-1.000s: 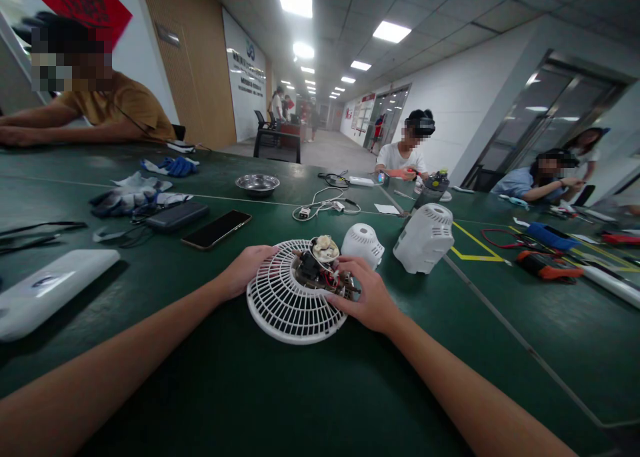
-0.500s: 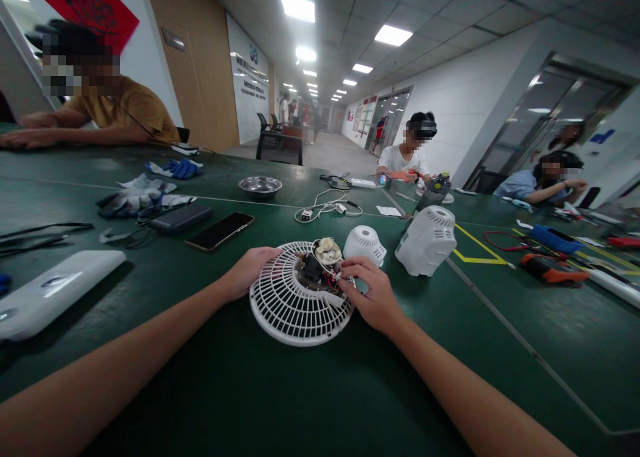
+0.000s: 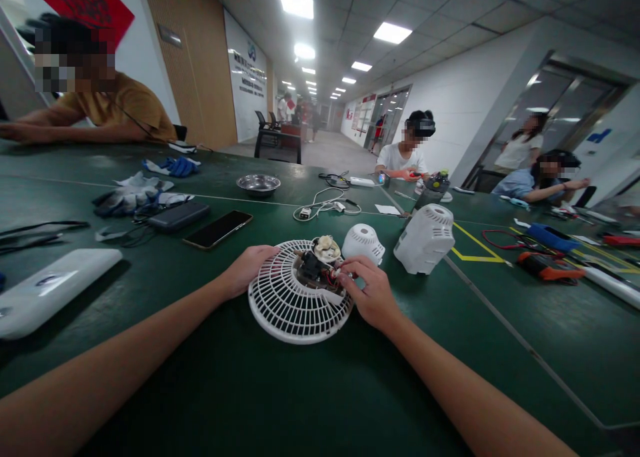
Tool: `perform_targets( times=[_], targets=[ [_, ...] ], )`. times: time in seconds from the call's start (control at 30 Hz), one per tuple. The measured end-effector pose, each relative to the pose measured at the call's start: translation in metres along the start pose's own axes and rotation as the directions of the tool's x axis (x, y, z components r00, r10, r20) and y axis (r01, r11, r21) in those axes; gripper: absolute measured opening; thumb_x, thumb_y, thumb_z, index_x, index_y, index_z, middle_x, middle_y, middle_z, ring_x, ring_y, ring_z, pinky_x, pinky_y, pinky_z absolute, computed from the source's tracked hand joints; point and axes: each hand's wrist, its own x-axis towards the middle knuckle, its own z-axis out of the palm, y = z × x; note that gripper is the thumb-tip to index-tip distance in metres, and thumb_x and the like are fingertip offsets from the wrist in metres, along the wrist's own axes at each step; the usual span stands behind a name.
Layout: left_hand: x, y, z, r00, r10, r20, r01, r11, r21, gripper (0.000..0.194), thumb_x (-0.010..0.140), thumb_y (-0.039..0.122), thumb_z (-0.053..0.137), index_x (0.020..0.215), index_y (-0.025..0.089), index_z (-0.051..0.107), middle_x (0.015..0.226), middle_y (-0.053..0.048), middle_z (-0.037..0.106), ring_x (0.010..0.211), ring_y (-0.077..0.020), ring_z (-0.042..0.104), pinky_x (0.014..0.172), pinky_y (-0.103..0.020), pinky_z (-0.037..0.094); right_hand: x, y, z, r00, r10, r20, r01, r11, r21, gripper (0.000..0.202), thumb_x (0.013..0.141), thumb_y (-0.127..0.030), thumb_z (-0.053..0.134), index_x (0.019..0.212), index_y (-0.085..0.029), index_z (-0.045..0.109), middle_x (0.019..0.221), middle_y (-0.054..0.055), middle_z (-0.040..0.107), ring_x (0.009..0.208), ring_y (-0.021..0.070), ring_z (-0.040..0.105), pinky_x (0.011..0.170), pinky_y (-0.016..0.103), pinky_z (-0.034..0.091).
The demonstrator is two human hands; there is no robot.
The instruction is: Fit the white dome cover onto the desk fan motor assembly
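Observation:
A round white fan grille (image 3: 285,310) lies on the green table in front of me, with a dark motor assembly (image 3: 313,268) and a cream-coloured round part (image 3: 327,248) at its centre. My left hand (image 3: 249,270) grips the grille's left rim, its fingertips partly hidden. At the motor's right side, my right hand (image 3: 369,290) pinches something small by the red wires; I think it is a wire or connector, too small to make out. Just behind that hand stands a white domed cover (image 3: 363,241). Right of it is a larger white vented housing (image 3: 425,240).
Left are a smartphone (image 3: 219,229), a black power bank (image 3: 179,217), work gloves (image 3: 131,195) and a white oblong device (image 3: 57,290). Beyond lie a metal bowl (image 3: 258,185) and a white cable (image 3: 327,207). An orange multimeter (image 3: 549,268) sits right. Other people sit around the table.
Both hands stay at the grille and motor with hardly any movement. The view has shifted slightly. A person in the right background now stands more in sight.

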Motion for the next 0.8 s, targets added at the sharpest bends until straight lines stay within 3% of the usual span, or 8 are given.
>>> perform_targets(
  times=[0.8],
  targets=[
    [-0.0086, 0.0091, 0.0076, 1.0, -0.003, -0.014, 0.003, 0.999, 0.045, 0.019, 0.089, 0.034, 0.068, 0.09, 0.015, 0.072, 0.084, -0.004, 0.073, 0.076, -0.016, 0.068, 0.072, -0.028, 0.055, -0.0001, 0.0003, 0.0011, 1.0, 0.001, 0.004, -0.001, 0.999, -0.038, 0.007, 0.093, -0.025, 0.061, 0.086, -0.023, 0.063, 0.097, 0.007, 0.068, 0.095, 0.023, 0.065, 0.088, 0.04, 0.05]
  ],
)
